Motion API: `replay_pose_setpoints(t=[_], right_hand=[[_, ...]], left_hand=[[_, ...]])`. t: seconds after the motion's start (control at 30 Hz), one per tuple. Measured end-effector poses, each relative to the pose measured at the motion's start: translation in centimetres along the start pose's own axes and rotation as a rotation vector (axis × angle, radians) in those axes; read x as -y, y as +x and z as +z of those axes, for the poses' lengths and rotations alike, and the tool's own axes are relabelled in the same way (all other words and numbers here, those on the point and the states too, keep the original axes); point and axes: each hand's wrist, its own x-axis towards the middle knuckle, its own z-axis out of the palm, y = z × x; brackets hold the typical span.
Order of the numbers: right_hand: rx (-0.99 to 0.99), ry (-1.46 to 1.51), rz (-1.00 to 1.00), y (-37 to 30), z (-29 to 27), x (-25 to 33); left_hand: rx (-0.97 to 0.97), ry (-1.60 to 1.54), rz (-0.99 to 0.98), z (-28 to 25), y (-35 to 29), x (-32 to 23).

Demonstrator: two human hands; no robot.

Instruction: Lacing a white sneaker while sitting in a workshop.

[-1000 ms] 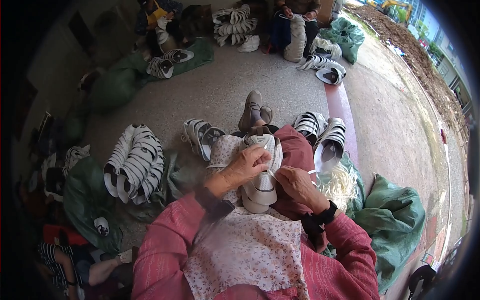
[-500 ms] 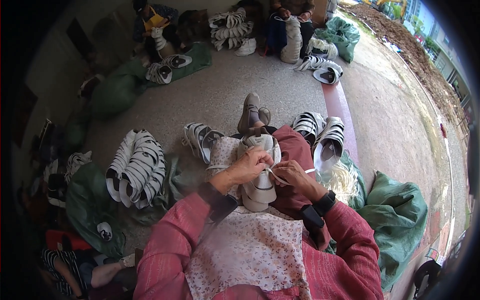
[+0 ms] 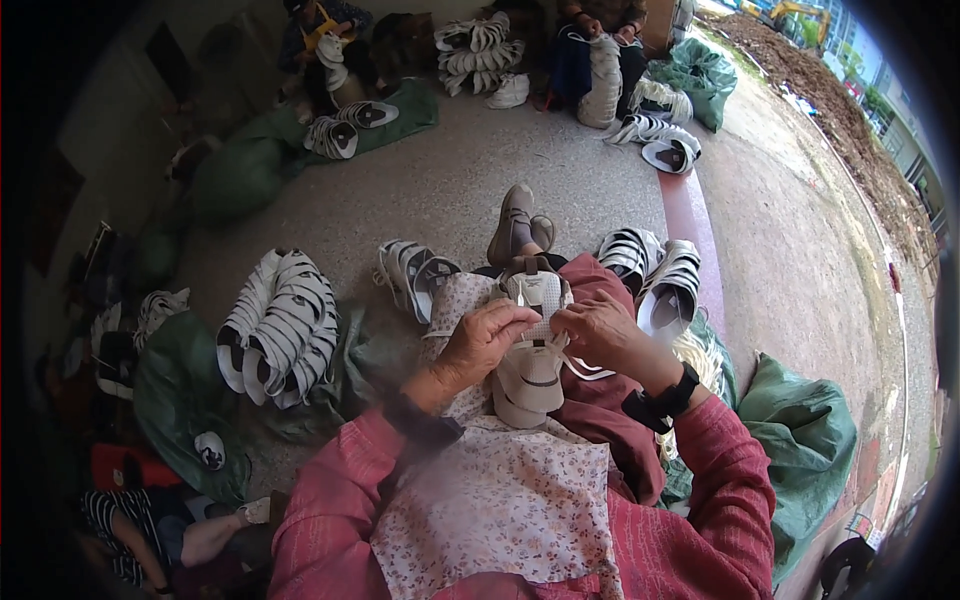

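A white and beige sneaker [image 3: 528,388] lies on my lap with its toe toward me, over a floral cloth and dark red trousers. At its left side, the fingers of my left hand [image 3: 478,345] are pinched together, and a short white strip stands up beside the fingertips. Opposite, my right hand [image 3: 605,332] pinches the white shoelace [image 3: 588,373], part of which hangs in a loop below the palm. Both hands are over the lacing area and cover part of it. The tongue shows beyond the fingers.
Stacked white shoe uppers [image 3: 280,325] stand at my left; more uppers [image 3: 668,285] lie right of my legs. Pale laces [image 3: 700,365] and a green sack [image 3: 798,425] are at my right. Two people sit at the far side among shoes; another person's arm shows lower left.
My hands have drawn apart, the right one moving up and outward with the lace. The lace loop now hangs beside the shoe. The whole view has shifted slightly.
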Motion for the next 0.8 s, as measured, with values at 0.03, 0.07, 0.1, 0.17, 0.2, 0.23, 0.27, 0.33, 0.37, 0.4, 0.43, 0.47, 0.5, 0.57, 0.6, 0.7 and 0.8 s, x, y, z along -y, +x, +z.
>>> replay_pose_setpoints(t=[0.03,0.07,0.1,0.17,0.2,0.23,0.27,0.33,0.37,0.4,0.43,0.47,0.5,0.57,0.6,0.7,0.8], right_hand=[[0.06,-0.055,-0.019,0.4,-0.1,0.0],[0.044,-0.051,-0.036,0.9,0.3,-0.2],[0.043,-0.049,-0.037,1.1,0.7,-0.6],[0.032,-0.079,-0.113,1.3,1.0,-1.0],[0.035,-0.078,-0.113,1.1,0.9,-1.1],[-0.028,-0.06,-0.134,0.6,0.9,-1.1],[-0.09,-0.04,-0.156,0.3,0.9,-0.9],[-0.118,-0.04,-0.168,0.1,1.1,-0.9],[-0.153,-0.046,-0.18,0.1,1.2,-1.0],[-0.155,-0.047,-0.179,0.0,1.3,-1.1],[-0.168,-0.071,-0.182,-0.2,1.4,-1.1],[-0.184,-0.094,-0.185,-0.3,1.6,-1.1],[-0.187,-0.094,-0.185,-0.3,1.7,-1.2],[-0.194,-0.106,-0.204,-0.5,1.7,-1.2],[-0.197,-0.105,-0.203,-0.5,1.7,-1.2],[-0.211,-0.122,-0.232,-0.4,1.6,-1.2],[-0.211,-0.098,-0.251,-0.3,1.4,-1.2]], left_hand=[[0.006,0.024,0.048,0.2,0.7,-0.3],[0.013,0.05,0.096,0.3,1.3,-0.6],[0.014,0.052,0.095,0.6,1.8,-0.3],[0.096,-0.084,-0.039,1.1,2.5,0.3],[0.095,-0.086,-0.041,1.1,2.5,0.5],[0.146,-0.01,-0.054,1.2,2.5,0.7],[0.198,0.067,-0.068,1.3,2.4,0.7],[0.191,0.07,0.027,1.3,2.4,1.4],[0.186,0.077,0.13,1.3,2.6,1.8],[0.187,0.077,0.131,1.4,2.7,2.1],[0.215,0.094,0.117,1.6,2.8,2.3],[0.244,0.111,0.103,1.6,3.1,2.4],[0.246,0.114,0.104,1.7,3.3,2.5],[0.278,0.186,0.088,1.8,3.8,2.4],[0.28,0.188,0.088,1.9,4.0,2.2],[0.305,0.176,0.056,1.8,4.6,1.8],[0.354,0.171,0.028,1.5,4.8,2.0]])
